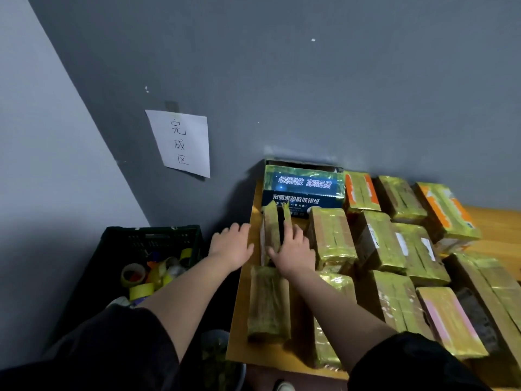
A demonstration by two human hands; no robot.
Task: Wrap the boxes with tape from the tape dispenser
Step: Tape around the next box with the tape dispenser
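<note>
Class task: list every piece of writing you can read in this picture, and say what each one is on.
"完成区": handwritten on the paper sign taped to the wall.
"纸领科技 高端品质": on the blue box, top face.
"宏易来热敏收银纸": same box, front face.
Smaller print below that line: too blurred to read.
White labels on the taped boxes: unreadable.

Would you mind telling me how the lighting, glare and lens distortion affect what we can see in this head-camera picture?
In the head view the light is dim and bluish; the wall corner leans from wide-angle distortion; yellow tape on the wrapped boxes glints, strongest on the blue box; the black crate and sleeves sink into shadow; the left hand and right hand look slightly soft, while the paper sign stays legible.
</note>
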